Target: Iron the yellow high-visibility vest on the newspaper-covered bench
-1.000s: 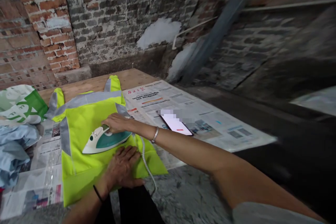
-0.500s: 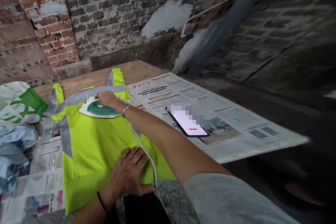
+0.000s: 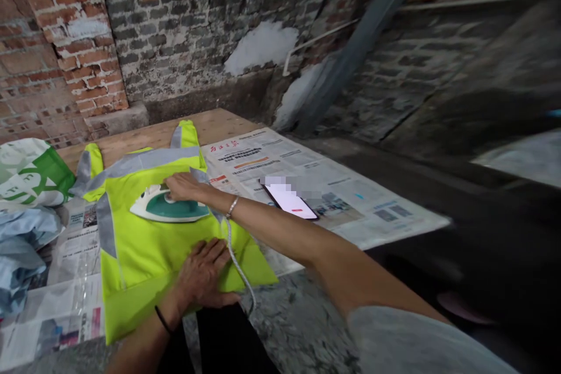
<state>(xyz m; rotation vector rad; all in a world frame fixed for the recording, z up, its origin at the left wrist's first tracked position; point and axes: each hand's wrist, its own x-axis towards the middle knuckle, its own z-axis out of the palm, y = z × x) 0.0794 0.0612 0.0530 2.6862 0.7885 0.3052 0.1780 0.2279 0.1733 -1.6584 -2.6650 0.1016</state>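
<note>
A bright yellow high-visibility garment [image 3: 144,257] with grey reflective bands lies spread on the table. My right hand [image 3: 182,186] is closed round the handle of a white and teal clothes iron [image 3: 175,210], whose soleplate rests on the garment's middle. From the iron's rear a pale braided cord [image 3: 234,260] hangs down past the garment's lower edge. My left hand [image 3: 205,273] lies flat on the garment near its lower edge, fingers stretched out, beside the cord and below the iron.
Newspapers [image 3: 258,155] cover parts of the wooden table [image 3: 223,120]. A phone with a lit screen [image 3: 291,201] lies on the right-hand sheet. At left are a green and white bag [image 3: 37,175] and crumpled light-blue cloth [image 3: 21,251]. A brick wall [image 3: 184,29] stands behind.
My right hand has slid the iron down the garment, nearer to my left hand. My left hand stays flat on the fabric. The camera view has shifted slightly.
</note>
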